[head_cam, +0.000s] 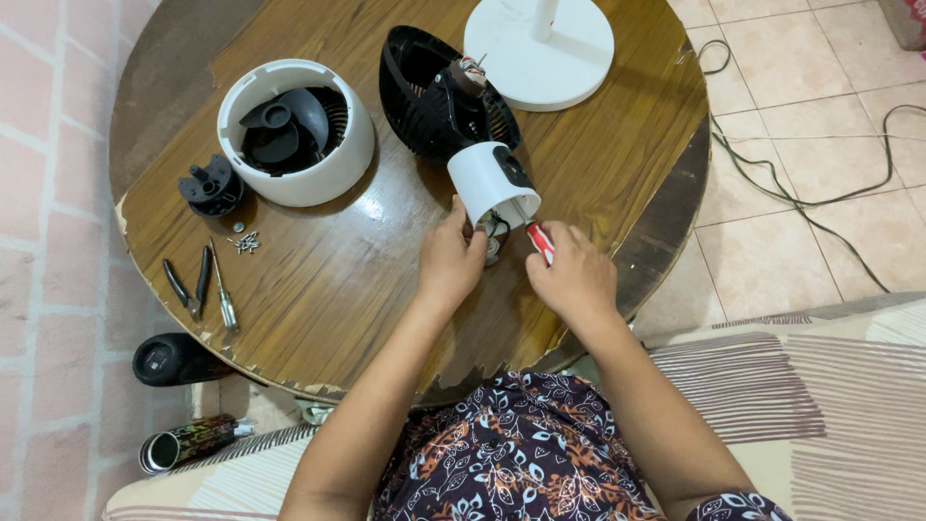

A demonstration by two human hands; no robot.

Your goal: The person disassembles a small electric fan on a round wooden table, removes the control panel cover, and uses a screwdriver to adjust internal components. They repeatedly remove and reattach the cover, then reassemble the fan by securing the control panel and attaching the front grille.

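We note left hand (449,259) clamped on lower end of white motor housing (492,181), near table (338,280) front edge. Right hand (575,275) closed around red-handled screwdriver (538,239), tip in housing. Pliers (188,286), screws (245,241) well left.

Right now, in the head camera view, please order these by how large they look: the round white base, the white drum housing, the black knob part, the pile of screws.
1. White drum housing and round white base: alike; the base is cut off by the frame edge, so unsure.
2. Black knob part.
3. Pile of screws.
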